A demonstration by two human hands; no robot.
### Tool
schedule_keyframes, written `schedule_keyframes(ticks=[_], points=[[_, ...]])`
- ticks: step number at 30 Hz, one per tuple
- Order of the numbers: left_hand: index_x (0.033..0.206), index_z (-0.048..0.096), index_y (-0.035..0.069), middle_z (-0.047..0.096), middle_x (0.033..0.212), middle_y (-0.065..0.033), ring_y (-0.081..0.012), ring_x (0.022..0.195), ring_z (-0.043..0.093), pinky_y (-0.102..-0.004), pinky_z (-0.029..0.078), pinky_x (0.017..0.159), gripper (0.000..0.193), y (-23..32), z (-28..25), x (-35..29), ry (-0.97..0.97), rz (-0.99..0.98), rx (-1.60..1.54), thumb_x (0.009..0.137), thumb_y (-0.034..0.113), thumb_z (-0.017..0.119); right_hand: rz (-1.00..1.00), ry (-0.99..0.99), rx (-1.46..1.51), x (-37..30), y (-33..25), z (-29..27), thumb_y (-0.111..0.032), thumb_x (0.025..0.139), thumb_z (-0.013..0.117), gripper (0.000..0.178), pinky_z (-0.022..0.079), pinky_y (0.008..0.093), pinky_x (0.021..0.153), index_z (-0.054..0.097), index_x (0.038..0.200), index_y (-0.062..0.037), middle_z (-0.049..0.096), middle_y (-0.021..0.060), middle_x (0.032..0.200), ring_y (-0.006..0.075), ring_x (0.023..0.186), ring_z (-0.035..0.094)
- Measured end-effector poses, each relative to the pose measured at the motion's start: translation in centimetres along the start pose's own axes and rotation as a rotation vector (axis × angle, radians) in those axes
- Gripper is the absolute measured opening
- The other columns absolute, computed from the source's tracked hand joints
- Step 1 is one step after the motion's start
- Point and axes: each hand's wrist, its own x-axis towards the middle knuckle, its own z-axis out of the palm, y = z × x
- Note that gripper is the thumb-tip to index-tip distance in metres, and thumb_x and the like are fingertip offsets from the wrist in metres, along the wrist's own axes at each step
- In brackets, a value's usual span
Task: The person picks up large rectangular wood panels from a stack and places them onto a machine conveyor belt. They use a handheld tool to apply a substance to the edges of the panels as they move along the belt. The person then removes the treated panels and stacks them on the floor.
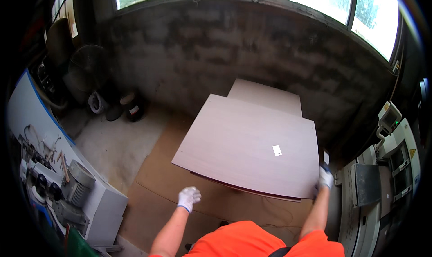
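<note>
A pale wood-grain panel (247, 140) lies flat in front of me on a stack, with a darker panel edge showing beneath its front side. A small white label (276, 150) sits on its right half. My left hand (189, 198), in a white glove with a blue cuff, hovers short of the panel's front edge, fingers loosely bent and apart, holding nothing. My right hand (326, 178), also gloved, is closed beside the panel's right front corner and smeared by motion. Something dark shows at its fingers, with a small white rectangle (326, 157) just beyond; what it holds is unclear.
Another pale panel (265, 96) sticks out behind the top one. Brown sheeting (162, 180) covers the floor. To the left is a white machine (105, 221) with a motor (80, 180); at right, a machine with a small screen (390, 118). A dark bucket (132, 108) stands by the wall.
</note>
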Motion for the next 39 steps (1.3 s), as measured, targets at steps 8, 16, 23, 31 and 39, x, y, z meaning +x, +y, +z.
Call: schedule_keyframes(ticks=[8,16,23,31,39], points=[[0.12,0.062,0.006,0.071,0.116,-0.0199,-0.0364,0.091,0.073,-0.0495,0.063,0.07,0.025,-8.5,-16.4,-3.0,-0.003,-0.397,-0.115,0.105,0.025,0.059,0.167,-0.659,-0.073,-22.6,2.4,-0.2,-0.032,0.089,0.078,0.029,0.042,0.0348,0.04,0.062,0.075,-0.0127,0.055,0.0012,0.058,0.0169,0.044,0.054],[0.086,0.055,0.016,0.053,0.072,-0.0007,-0.018,0.058,0.053,-0.031,0.041,0.049,0.016,2.9,-32.3,-14.0,0.206,0.075,-0.254,0.101,0.02,0.058,-0.222,-1.831,-1.203,-38.4,-1.6,20.7,-0.034,0.081,0.092,0.033,0.044,0.0296,0.056,0.075,0.093,-0.0087,0.065,-0.0019,0.072,0.0102,0.062,0.057],[0.1,0.074,0.007,0.075,0.085,-0.0133,-0.0281,0.082,0.073,-0.0422,0.057,0.077,0.024,-1.0,-51.1,-25.8,1.057,0.642,0.6,0.093,0.029,0.068,-0.287,-2.474,-0.953,-59.3,-7.9,28.5,-0.017,0.078,0.093,0.027,0.047,0.0283,0.051,0.075,0.094,-0.0049,0.066,-0.0005,0.074,0.0111,0.056,0.058],[0.124,0.067,0.005,0.063,0.135,-0.0187,-0.0409,0.13,0.054,-0.0529,0.042,0.113,0.046,-8.3,-70.3,-37.2,1.915,0.385,1.003,0.088,0.034,0.072,-1.01,-2.151,-1.609,-72.8,0.0,45.5,-0.034,0.081,0.09,0.026,0.042,0.0271,0.051,0.076,0.085,-0.0122,0.06,-0.0019,0.063,0.0103,0.054,0.054],[0.138,0.06,0.001,0.051,0.153,-0.0201,-0.0423,0.146,0.04,-0.0566,0.024,0.126,0.061,-10.2,-70.3,-40.8,2.069,-0.044,0.782,0.092,0.041,0.066,-0.647,-2.35,-1.246,-80.7,-1.0,50.3,-0.024,0.087,0.086,0.02,0.042,0.0267,0.05,0.076,0.092,-0.0073,0.069,0.001,0.07,0.0104,0.057,0.063]])
